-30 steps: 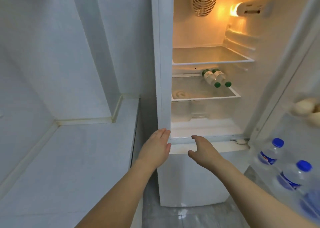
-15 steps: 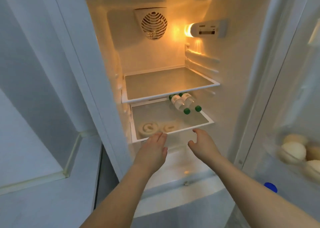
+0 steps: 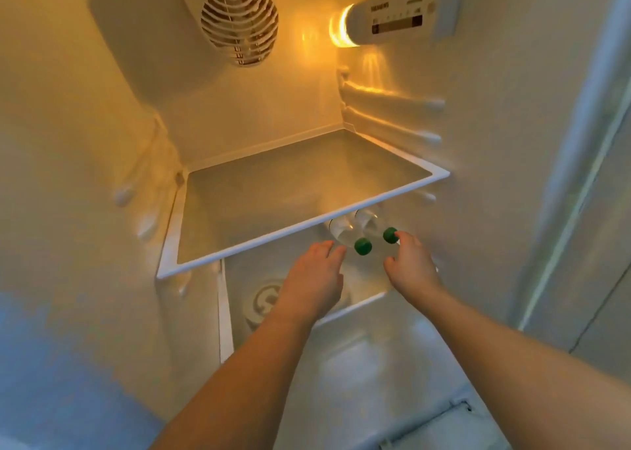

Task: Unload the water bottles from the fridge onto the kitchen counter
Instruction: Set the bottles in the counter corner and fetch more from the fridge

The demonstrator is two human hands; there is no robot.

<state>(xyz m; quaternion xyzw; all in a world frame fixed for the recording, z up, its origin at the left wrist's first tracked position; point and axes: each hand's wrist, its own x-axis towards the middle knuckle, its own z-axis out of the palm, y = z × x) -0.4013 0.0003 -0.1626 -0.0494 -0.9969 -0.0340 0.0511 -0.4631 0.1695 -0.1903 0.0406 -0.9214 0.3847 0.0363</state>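
I see two water bottles lying on their sides on the lower shelf [image 3: 372,299] of the fridge, toward its right edge, side by side and touching. The left bottle [image 3: 345,236] and the right bottle [image 3: 368,220] both run their long axes from the back of the shelf toward its front edge, green caps pointing out at me; the left cap [image 3: 363,246] sits a little nearer the front than the right cap [image 3: 390,235]. Their rear halves are hidden under the upper shelf [image 3: 300,226].

My right hand [image 3: 411,265] is reaching in palm inward, fingers loosely curved and spread, fingertips just beside the right cap; I cannot tell whether they touch it. It grips nothing. My left hand [image 3: 314,279] is palm down with fingers straight and together, fingertips just beside the left bottle's shoulder, holding nothing. Both forearms stretch up from the bottom edge.

A round moulded mark [image 3: 264,301] lies on the lower shelf near its front left corner. Above, a fan grille [image 3: 239,22] sits on the back wall and a lit lamp [image 3: 341,26] on the right wall.
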